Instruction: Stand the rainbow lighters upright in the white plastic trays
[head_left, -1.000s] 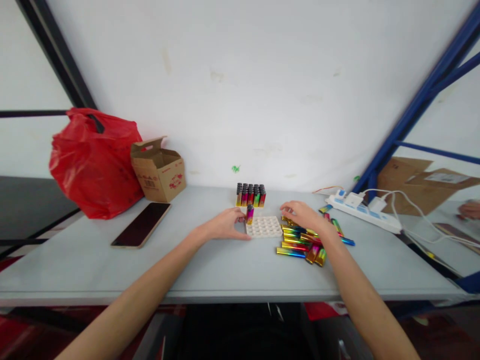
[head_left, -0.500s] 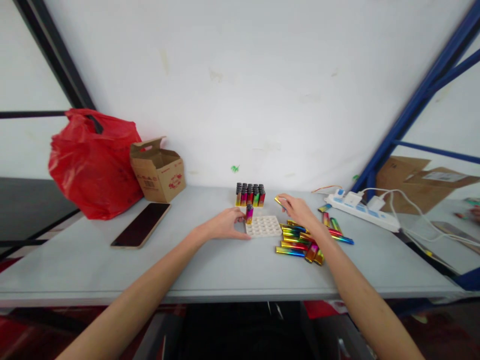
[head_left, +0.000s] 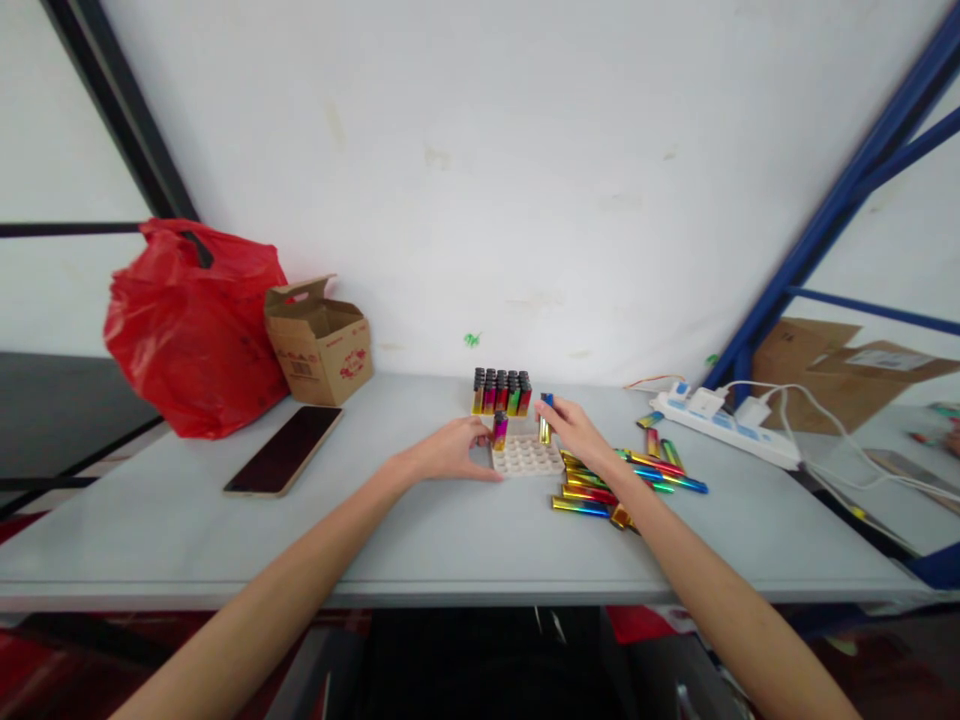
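Note:
A white tray with rows of holes (head_left: 526, 458) lies on the table. My left hand (head_left: 456, 450) grips its left edge, thumb at the near corner and fingers curled behind. Right by those fingers, purple-and-gold lighters (head_left: 500, 432) stand upright at the tray's back left corner. My right hand (head_left: 571, 430) pinches a blue-and-gold lighter (head_left: 545, 420), held upright over the back right part of the tray. Whether its lower end sits in a hole, I cannot tell. Shiny multicoloured lighters (head_left: 589, 494) lie in a loose pile beneath my right forearm, which partly hides them.
Behind the tray stands a block of upright black-topped lighters (head_left: 502, 392). At left are a phone (head_left: 285, 450), an open cardboard box (head_left: 322, 350) and a red plastic bag (head_left: 196, 330). A white power strip (head_left: 724, 428) with plugs and cables lies at right.
My right hand has moved left from above the pile to the tray, turning the lighter from tilted to upright. My left hand has stayed on the tray's edge.

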